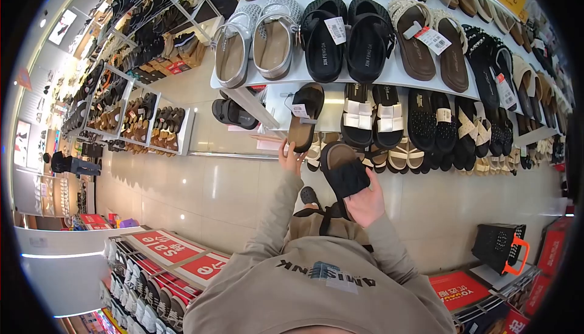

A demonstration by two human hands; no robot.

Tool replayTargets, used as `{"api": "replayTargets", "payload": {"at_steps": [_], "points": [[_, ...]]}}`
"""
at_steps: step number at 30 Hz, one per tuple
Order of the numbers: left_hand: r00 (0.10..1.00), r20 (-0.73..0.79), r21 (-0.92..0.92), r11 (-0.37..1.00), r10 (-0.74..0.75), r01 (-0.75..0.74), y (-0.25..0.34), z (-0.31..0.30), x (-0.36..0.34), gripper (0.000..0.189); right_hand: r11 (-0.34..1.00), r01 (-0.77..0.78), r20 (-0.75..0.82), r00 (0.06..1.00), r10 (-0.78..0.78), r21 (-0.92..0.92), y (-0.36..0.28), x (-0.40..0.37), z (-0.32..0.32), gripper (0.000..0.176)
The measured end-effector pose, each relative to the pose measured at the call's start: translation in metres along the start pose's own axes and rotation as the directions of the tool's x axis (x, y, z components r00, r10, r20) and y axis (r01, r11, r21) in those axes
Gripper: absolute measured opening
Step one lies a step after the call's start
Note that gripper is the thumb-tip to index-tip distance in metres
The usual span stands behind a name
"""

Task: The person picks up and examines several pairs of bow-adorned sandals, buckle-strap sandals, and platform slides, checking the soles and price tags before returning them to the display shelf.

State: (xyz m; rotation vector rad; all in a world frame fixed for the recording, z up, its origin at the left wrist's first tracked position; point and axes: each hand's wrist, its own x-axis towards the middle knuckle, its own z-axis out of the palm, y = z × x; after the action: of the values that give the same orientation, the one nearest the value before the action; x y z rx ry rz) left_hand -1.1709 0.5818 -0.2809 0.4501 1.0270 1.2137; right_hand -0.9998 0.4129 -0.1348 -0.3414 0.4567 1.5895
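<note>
Sandals, two in hand. Left hand (292, 159) held upper slide (306, 115) by heel, fingers clamped on it: black strap, tan insole, white tag dangling. It sat against lower shelf row. Right hand (367, 203) cradled lower slide (344, 173) from beneath, fingers curled round sole. Wide gathered black strap, rounded toe, just below the first. White slanted shelf (394, 73) above carried silver mesh pair (255, 42), black pair (347, 33) and brown bead-trimmed pair (432, 45). Left fingertips partly hidden behind sole. Far racks blurred, cut off at rim.
</note>
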Motion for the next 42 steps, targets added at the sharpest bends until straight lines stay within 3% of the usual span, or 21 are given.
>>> {"api": "replayTargets", "payload": {"at_steps": [7,12,14,16,18,19,21,23,25,26,27,28,29,30,31,32,34,38,40,41,42], "points": [[0.996,-0.080,-0.027,0.999,0.038,-0.040,0.004,0.001,0.021,0.054,0.999,0.010,-0.018,1.000,-0.009,0.039,-0.001,0.001,0.012,0.039],[0.985,-0.171,-0.054,0.998,0.023,-0.032,-0.016,-0.021,0.009,0.069,0.994,0.054,-0.003,0.999,-0.054,0.096,-0.003,0.012,0.019,0.037],[0.956,0.117,-0.009,0.963,-0.268,0.271,-0.012,-0.029,-0.021,0.077,0.992,0.075,-0.027,0.997,-0.072,0.101,-0.004,0.021,0.017,0.036],[0.798,0.392,0.125,0.886,-0.458,0.447,0.004,-0.015,-0.083,0.081,0.983,0.087,-0.055,0.995,-0.079,0.162,-0.003,0.029,0.014,0.037],[0.656,0.543,0.317,0.851,-0.525,0.419,0.012,-0.015,-0.123,0.077,0.977,0.081,-0.037,0.997,-0.075,0.198,0.000,0.035,0.014,0.038],[0.661,0.537,0.315,0.851,-0.524,0.419,0.016,-0.010,-0.134,0.077,0.971,0.078,-0.019,0.997,-0.076,0.228,0.001,0.036,0.016,0.039],[0.703,0.531,0.657,0.754,-0.474,0.012,0.021,-0.001,-0.149,0.085,0.973,0.067,0.038,0.996,-0.077,0.220,0.007,0.034,0.025,0.043],[0.736,0.527,0.634,0.773,-0.425,-0.008,0.018,-0.005,-0.152,0.087,0.974,0.060,0.106,0.991,-0.085,0.217,0.015,0.030,0.038,0.047],[0.759,0.527,0.614,0.789,-0.381,-0.031,0.018,-0.011,-0.153,0.089,0.995,0.010,-0.167,0.986,0.007,0.099,0.020,0.024,0.043,0.056],[0.749,0.462,0.548,0.817,-0.475,0.179,0.021,-0.015,-0.151,0.088,0.998,-0.007,-0.053,0.999,0.004,-0.062,0.024,0.018,0.036,0.063],[0.715,0.407,0.456,0.804,-0.569,0.381,0.025,-0.018,-0.150,0.086,0.969,-0.010,0.078,0.996,0.031,-0.248,0.025,0.008,0.032,0.059],[0.714,0.409,0.462,0.804,-0.569,0.376,0.030,-0.019,-0.151,0.086,0.905,0.012,0.199,0.977,0.080,-0.425,0.021,-0.001,0.028,0.055],[0.691,0.459,0.339,0.829,-0.559,0.445,0.035,-0.019,-0.153,0.084,0.906,0.017,0.205,0.976,0.077,-0.423,0.011,-0.004,0.018,0.055],[0.670,0.508,0.212,0.832,-0.542,0.513,0.040,-0.018,-0.154,0.082,0.722,0.068,0.111,0.994,0.012,-0.689,-0.003,-0.003,0.003,0.051],[0.602,0.581,0.210,0.816,-0.548,0.539,0.045,-0.019,-0.154,0.081,0.462,0.071,0.037,0.996,-0.082,-0.884,-0.010,0.000,-0.010,0.048],[0.598,0.579,0.217,0.811,-0.555,0.543,0.049,-0.024,-0.154,0.081,0.468,0.070,0.034,0.996,-0.087,-0.881,-0.013,0.008,-0.022,0.048],[0.523,0.596,0.322,0.778,-0.609,0.539,0.056,-0.031,-0.153,0.084,0.246,0.295,0.159,0.876,-0.455,-0.923,-0.022,0.033,-0.032,0.045],[0.401,0.594,0.468,0.705,-0.697,0.532,0.066,-0.043,-0.151,0.088,0.263,0.290,0.171,0.901,-0.399,-0.920,-0.033,0.066,-0.030,0.048],[0.299,0.651,0.495,0.689,-0.697,0.529,0.068,-0.044,-0.151,0.092,0.059,0.269,0.232,0.907,-0.352,-0.961,-0.038,0.072,-0.024,0.057],[0.295,0.650,0.499,0.686,-0.700,0.529,0.064,-0.050,-0.146,0.092,-0.047,0.256,0.257,0.911,-0.322,-0.966,-0.039,0.074,-0.022,0.061],[0.315,0.654,0.596,0.725,-0.687,0.344,0.060,-0.056,-0.141,0.093,-0.046,0.252,0.253,0.912,-0.324,-0.967,-0.039,0.076,-0.021,0.061]]}}
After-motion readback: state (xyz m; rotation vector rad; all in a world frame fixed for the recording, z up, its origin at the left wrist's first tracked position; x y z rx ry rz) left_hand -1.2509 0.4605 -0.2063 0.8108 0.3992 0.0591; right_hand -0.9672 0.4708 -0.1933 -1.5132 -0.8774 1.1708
